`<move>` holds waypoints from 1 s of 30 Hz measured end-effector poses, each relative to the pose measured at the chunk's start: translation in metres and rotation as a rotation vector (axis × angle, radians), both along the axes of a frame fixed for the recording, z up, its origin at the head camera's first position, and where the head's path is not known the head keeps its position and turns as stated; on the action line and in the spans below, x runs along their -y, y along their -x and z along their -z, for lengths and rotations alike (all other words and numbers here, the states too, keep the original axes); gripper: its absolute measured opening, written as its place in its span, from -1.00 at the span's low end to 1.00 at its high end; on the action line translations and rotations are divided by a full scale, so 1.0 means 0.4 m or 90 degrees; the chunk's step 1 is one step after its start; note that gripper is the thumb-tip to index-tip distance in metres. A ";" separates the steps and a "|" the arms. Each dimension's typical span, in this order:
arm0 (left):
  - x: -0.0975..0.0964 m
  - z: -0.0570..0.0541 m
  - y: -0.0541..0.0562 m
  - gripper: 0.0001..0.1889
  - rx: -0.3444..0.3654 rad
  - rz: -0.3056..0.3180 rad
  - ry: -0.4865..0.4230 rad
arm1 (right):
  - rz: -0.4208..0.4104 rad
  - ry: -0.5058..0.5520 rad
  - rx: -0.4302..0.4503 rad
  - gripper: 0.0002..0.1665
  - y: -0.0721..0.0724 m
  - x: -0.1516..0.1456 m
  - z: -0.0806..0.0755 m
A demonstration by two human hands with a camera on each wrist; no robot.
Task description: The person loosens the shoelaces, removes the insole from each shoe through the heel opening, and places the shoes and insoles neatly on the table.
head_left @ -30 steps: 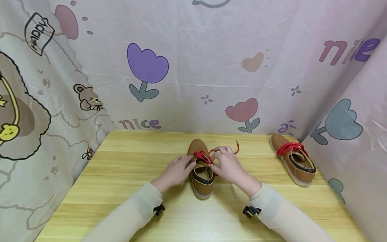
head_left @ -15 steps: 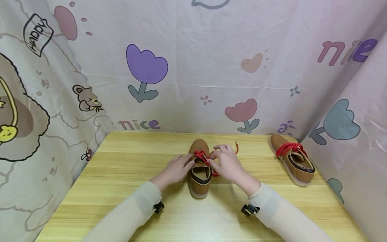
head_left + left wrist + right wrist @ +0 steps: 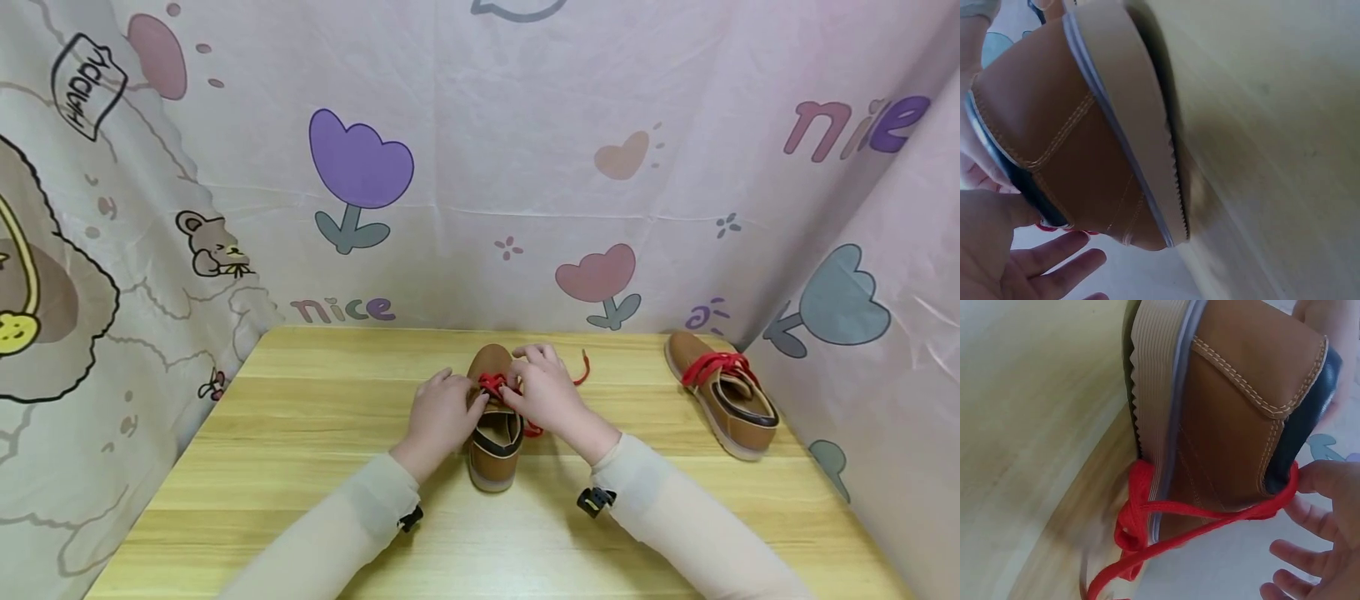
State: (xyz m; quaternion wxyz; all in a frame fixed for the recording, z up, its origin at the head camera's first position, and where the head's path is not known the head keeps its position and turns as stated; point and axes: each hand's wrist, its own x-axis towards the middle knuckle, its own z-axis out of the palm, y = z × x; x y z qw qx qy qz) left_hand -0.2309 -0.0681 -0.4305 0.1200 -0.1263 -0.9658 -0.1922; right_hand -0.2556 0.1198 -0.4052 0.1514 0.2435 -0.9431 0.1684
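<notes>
A brown lace-up shoe stands on the table, toe pointing away, with red shoelace crossed over its front. My left hand holds the shoe's left side near the eyelets; in the left wrist view the thumb goes behind the dark collar, and the fingers stretch past the shoe. On the other side, my right hand pinches the red shoelace between thumb and index finger beside the collar. Its other fingers are spread. The exact thumb and fingertip contact inside the shoe is hidden.
A second brown shoe with red laces sits at the table's right edge. A loose lace end lies beyond my right hand. The wooden table meets a printed curtain at the back and sides.
My right hand has moved left and forward, closer over the laces. My left hand has risen and now reaches further toward the eyelets. The shoe has shifted slightly left.
</notes>
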 end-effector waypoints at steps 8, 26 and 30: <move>0.003 0.011 0.006 -0.82 -0.111 -0.015 -0.004 | 0.019 -0.017 -0.018 -0.73 0.003 -0.011 0.000; 0.048 0.000 -0.002 -0.82 -0.052 -0.053 -0.046 | 0.100 -0.033 0.015 -0.77 0.002 -0.064 0.008; 0.061 0.009 0.003 -0.81 -0.021 -0.069 -0.057 | 0.119 -0.035 0.040 -0.80 0.004 -0.074 0.015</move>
